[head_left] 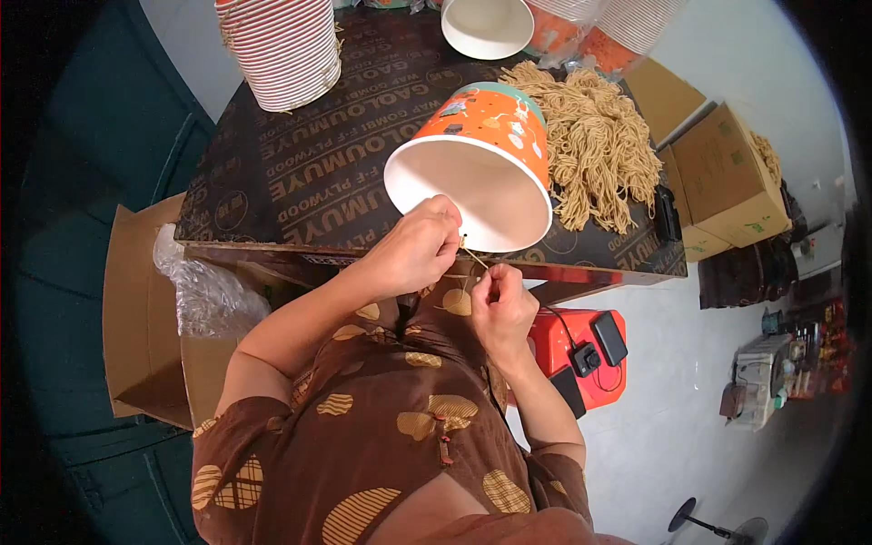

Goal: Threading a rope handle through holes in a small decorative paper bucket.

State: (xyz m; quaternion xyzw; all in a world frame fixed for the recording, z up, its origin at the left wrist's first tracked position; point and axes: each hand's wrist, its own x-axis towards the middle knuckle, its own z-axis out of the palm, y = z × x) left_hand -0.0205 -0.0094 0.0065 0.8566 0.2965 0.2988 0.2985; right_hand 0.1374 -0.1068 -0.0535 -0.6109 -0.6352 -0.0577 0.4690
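Observation:
An orange paper bucket with a pale green base band and printed figures lies tipped on the table, its white open mouth facing me. At the near rim my left hand is closed in a pinch, its fingertips by a small dark spot on the rim where a tan cord comes out. The cord runs short and taut to my right hand, whose thumb and forefinger are closed on it just below the table edge. A heap of looped tan cords lies right of the bucket.
On the dark plywood table stand a tall stack of nested buckets and a white-mouthed bucket. Cardboard boxes are at the right. Clear plastic wrap hangs over a carton at left. A red stool holds small black devices.

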